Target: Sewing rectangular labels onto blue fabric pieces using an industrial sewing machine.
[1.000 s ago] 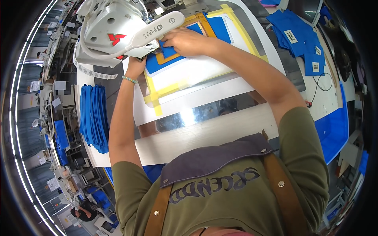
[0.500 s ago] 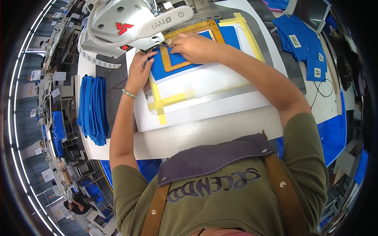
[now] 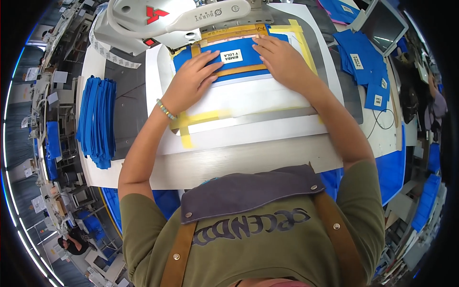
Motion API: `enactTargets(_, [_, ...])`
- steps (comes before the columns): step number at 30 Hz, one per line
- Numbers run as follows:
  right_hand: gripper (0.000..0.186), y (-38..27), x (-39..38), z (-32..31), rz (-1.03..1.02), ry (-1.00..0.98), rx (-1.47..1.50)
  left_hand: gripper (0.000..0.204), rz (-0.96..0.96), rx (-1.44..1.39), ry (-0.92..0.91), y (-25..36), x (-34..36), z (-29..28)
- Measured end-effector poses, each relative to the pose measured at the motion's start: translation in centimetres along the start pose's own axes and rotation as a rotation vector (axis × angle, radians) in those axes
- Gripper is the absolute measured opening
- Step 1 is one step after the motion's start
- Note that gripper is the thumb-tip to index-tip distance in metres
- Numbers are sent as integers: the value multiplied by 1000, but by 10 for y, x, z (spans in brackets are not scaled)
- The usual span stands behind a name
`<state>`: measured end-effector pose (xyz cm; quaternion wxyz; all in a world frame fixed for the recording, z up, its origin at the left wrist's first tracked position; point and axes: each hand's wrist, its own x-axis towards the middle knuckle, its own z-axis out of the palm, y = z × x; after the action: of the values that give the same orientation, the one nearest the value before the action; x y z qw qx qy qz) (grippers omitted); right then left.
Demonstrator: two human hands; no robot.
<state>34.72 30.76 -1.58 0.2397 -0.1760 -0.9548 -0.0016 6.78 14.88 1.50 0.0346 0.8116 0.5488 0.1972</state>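
A piece of blue fabric (image 3: 253, 53) lies on the white work plate under an amber-coloured rectangular frame (image 3: 239, 71). Inside that frame a white label with dark print (image 3: 232, 56) rests on the blue fabric. My left hand (image 3: 193, 79), with a beaded bracelet at its wrist, lies across the frame's left side, fingers spread and tips beside the label. Across the frame's right side rests my right hand (image 3: 283, 60), fingers stretched forward and holding nothing. Just beyond the frame stands a white sewing machine head (image 3: 191, 21); its needle area is partly hidden.
Yellow tape (image 3: 203, 117) borders the white plate (image 3: 253, 105). At the left stands a stack of folded blue fabric pieces (image 3: 97, 122). Blue pieces with white labels (image 3: 356, 64) lie at the right, near a screen (image 3: 382, 31) and a thin dark cable (image 3: 382, 122).
My hands have moved apart from the frame's upper left to its two sides. A white label now shows on the blue fabric inside the frame. The whole view has shifted slightly.
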Motion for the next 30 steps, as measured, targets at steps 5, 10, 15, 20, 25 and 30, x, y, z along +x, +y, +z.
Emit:
enactTargets(5, [33,-1,10,-4,-52,-7,-44,43,28,34,-42,5,14,22])
enactTargets(10, [38,-7,13,-7,-46,5,-35,43,38,9,-41,6,15,18])
enactTargets(15, [37,-8,14,-5,-60,25,-53,42,33,48,-32,4,16,21])
enactTargets(20, [35,-8,20,-6,-53,-1,-14,41,51,3,-27,10,26,24])
enactTargets(25, [32,-8,24,-7,-58,-64,2,39,68,44,-13,12,30,30])
enactTargets(30, [32,-11,29,-6,-92,-52,1,37,82,84,53,12,27,30])
